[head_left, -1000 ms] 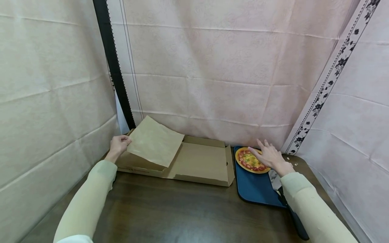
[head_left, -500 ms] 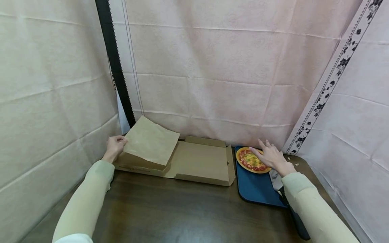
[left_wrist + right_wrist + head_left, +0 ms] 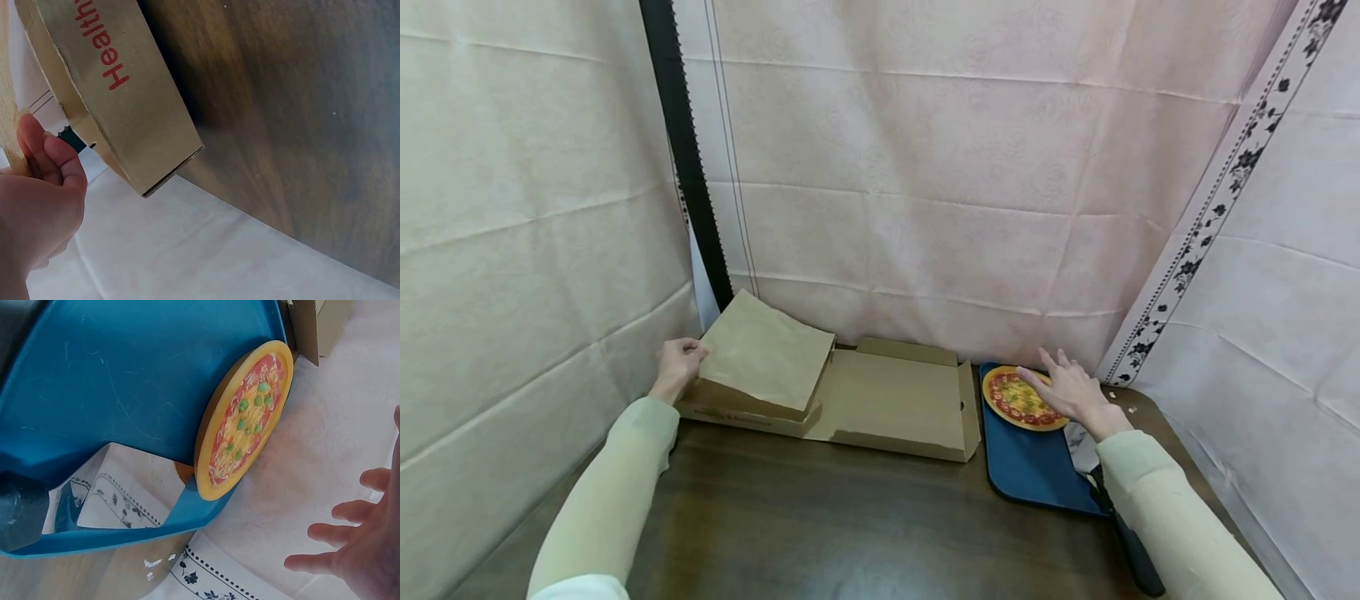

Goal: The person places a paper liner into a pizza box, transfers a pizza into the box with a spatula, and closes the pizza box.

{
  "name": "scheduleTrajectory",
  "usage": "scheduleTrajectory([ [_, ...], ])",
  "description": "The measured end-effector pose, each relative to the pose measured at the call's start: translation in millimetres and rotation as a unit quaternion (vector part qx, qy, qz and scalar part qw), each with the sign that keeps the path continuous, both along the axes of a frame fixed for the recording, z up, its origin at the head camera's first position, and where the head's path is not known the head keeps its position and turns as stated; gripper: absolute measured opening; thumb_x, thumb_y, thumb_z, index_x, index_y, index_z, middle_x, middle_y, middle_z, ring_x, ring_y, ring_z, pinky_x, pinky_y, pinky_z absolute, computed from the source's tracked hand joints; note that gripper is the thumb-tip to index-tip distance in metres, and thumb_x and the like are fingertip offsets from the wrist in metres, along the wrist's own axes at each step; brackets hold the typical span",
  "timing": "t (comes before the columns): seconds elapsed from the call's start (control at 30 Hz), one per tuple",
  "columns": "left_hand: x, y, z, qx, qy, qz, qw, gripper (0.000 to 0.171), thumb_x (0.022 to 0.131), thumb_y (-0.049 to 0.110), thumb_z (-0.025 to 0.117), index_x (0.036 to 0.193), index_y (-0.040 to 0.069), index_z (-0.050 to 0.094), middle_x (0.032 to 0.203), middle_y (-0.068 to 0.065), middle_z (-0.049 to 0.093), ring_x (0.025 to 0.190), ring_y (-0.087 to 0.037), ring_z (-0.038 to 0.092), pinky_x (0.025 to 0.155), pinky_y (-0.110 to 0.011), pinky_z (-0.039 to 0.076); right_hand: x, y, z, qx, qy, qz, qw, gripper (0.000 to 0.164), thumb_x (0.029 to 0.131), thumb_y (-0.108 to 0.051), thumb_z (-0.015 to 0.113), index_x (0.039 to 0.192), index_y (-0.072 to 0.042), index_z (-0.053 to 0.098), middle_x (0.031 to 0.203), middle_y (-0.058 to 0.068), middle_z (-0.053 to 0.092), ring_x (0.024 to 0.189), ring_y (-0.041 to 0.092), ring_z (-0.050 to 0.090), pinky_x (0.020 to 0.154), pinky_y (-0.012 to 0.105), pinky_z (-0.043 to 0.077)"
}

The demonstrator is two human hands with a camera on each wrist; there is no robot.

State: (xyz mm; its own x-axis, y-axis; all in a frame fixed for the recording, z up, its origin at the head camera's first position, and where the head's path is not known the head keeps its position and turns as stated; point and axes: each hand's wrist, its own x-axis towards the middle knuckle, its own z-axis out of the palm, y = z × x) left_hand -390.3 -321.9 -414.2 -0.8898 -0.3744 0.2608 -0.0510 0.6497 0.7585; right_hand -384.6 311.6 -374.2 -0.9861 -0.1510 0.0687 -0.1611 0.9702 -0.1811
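Observation:
My left hand (image 3: 677, 365) pinches the left corner of a square sheet of brown paper (image 3: 766, 348). The sheet slants over the left half of an open cardboard pizza box (image 3: 902, 402); red lettering runs along the box's side in the left wrist view. My right hand (image 3: 1077, 402), fingers spread, hovers beside and above a small toy-like pizza (image 3: 247, 419) without touching it. The pizza lies at the far end of a blue tray (image 3: 1033, 473). A shiny metal turner (image 3: 131, 490) with a black handle (image 3: 22, 509) rests on the tray's right side, partly hidden by my right forearm in the head view.
Pale cloth curtains (image 3: 925, 183) enclose the dark wooden table (image 3: 820, 517) at the back and both sides. The tray stands just right of the box's side flap. Small white scraps (image 3: 152, 565) lie on the table beyond the tray's right edge.
My left hand has moved left and slightly down, drawing the paper sheet the same way, lower over the box's left half. My right hand has hardly moved.

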Motion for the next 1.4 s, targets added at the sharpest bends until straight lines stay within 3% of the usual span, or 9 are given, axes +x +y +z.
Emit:
scheduleTrajectory([
  [0.27, 2.2, -0.1, -5.0, -0.008, 0.006, 0.007, 0.9999, 0.025, 0.094, 0.010, 0.056, 0.104, -0.010, 0.069, 0.099, -0.025, 0.070, 0.078, -0.021, 0.059, 0.068, -0.024, 0.042, 1.6, -0.3, 2.1, -0.001, 0.005, 0.002, 1.000, 0.092, 0.093, -0.073, 0.025, 0.155, -0.006, 0.015, 0.155, 0.036, 0.014, 0.137, 0.061, 0.015, 0.098, 0.081, 0.019],
  [0.6, -0.1, 2.9, -9.6, -0.025, 0.005, -0.004, 0.9997, 0.026, 0.094, 0.009, 0.053, 0.103, -0.010, 0.068, 0.094, -0.026, 0.070, 0.084, -0.034, 0.061, 0.071, -0.033, 0.046, 2.0, 1.0, 0.8, 0.001, 0.005, -0.001, 1.000, 0.090, 0.094, -0.072, 0.024, 0.155, -0.006, 0.016, 0.154, 0.036, 0.015, 0.136, 0.061, 0.018, 0.099, 0.079, 0.022],
  [0.97, -2.9, 3.7, -20.4, -0.045, -0.005, -0.012, 0.9989, 0.026, 0.093, 0.008, 0.052, 0.103, -0.010, 0.068, 0.098, -0.027, 0.070, 0.093, -0.041, 0.062, 0.088, -0.049, 0.048, 4.6, 1.0, 4.2, -0.003, 0.001, 0.004, 1.000, 0.090, 0.095, -0.070, 0.026, 0.154, -0.004, 0.015, 0.154, 0.037, 0.014, 0.137, 0.062, 0.015, 0.099, 0.080, 0.019],
  [1.17, -1.7, 4.4, -25.2, -0.099, -0.004, -0.024, 0.9947, 0.023, 0.093, 0.007, 0.051, 0.095, -0.009, 0.068, 0.093, -0.027, 0.068, 0.084, -0.040, 0.063, 0.078, -0.048, 0.051, 4.2, 3.2, 4.0, -0.001, 0.003, 0.000, 1.000, 0.090, 0.095, -0.070, 0.025, 0.154, -0.003, 0.017, 0.153, 0.038, 0.014, 0.136, 0.062, 0.016, 0.099, 0.080, 0.020],
  [1.3, 1.4, 6.6, -25.6, -0.114, -0.040, -0.025, 0.9924, 0.022, 0.095, 0.010, 0.048, 0.084, -0.002, 0.063, 0.081, -0.020, 0.062, 0.070, -0.032, 0.057, 0.061, -0.040, 0.045, 3.9, 4.9, 3.0, -0.003, 0.005, -0.002, 1.000, 0.091, 0.094, -0.071, 0.025, 0.154, -0.003, 0.017, 0.153, 0.038, 0.015, 0.136, 0.063, 0.016, 0.099, 0.080, 0.019],
  [1.4, 2.0, 7.3, -26.7, -0.121, -0.068, -0.034, 0.9897, 0.023, 0.097, 0.012, 0.045, 0.080, 0.002, 0.057, 0.076, -0.015, 0.057, 0.065, -0.027, 0.052, 0.056, -0.035, 0.039, 4.5, 5.5, 1.6, -0.006, 0.004, -0.002, 1.000, 0.091, 0.094, -0.071, 0.025, 0.154, -0.003, 0.017, 0.153, 0.038, 0.015, 0.136, 0.062, 0.016, 0.099, 0.080, 0.019],
])
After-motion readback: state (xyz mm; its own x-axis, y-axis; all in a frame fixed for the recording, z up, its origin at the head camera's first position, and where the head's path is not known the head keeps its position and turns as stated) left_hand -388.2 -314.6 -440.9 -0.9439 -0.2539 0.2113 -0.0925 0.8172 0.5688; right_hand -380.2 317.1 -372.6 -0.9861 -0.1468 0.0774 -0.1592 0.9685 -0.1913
